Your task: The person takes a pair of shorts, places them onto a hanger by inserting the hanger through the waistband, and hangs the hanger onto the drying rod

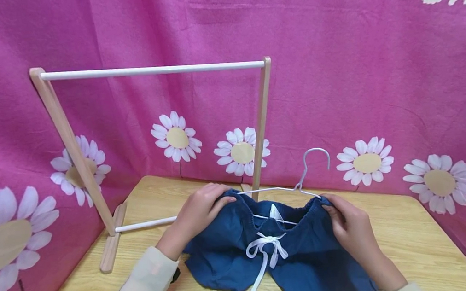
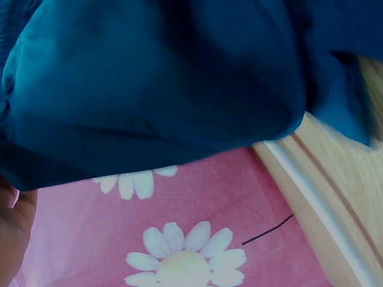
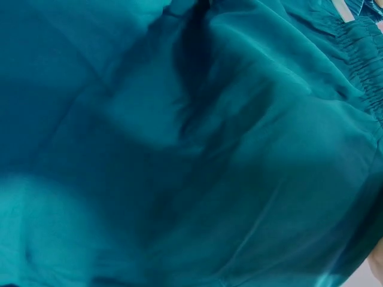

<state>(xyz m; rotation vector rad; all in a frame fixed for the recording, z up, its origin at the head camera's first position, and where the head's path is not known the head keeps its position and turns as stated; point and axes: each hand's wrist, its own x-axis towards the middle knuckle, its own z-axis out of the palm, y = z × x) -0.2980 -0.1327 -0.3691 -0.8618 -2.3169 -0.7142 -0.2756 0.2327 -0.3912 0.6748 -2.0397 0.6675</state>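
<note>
Navy shorts (image 1: 234, 251) with an elastic waist and a white drawstring bow (image 1: 265, 243) are held up over the table, waist uppermost. A white wire hanger (image 1: 276, 188) runs through the waist opening, its hook (image 1: 315, 150) standing above. At the waistband's left end, my left hand (image 1: 199, 211) pinches the cloth between thumb and fingers. My right hand (image 1: 352, 225) pinches the other end, near the hanger's shoulder. Blue cloth (image 2: 155, 89) fills much of the left wrist view, and the shorts' leg and gathered waistband (image 3: 359, 66) show in the right wrist view.
Behind and to the left stands a garment rack with a white top rail (image 1: 151, 70) and wooden posts (image 1: 76, 150). The wood-grain table (image 1: 416, 240) lies beneath. A pink cloth backdrop (image 1: 356, 74) with daisies surrounds it at the back and sides.
</note>
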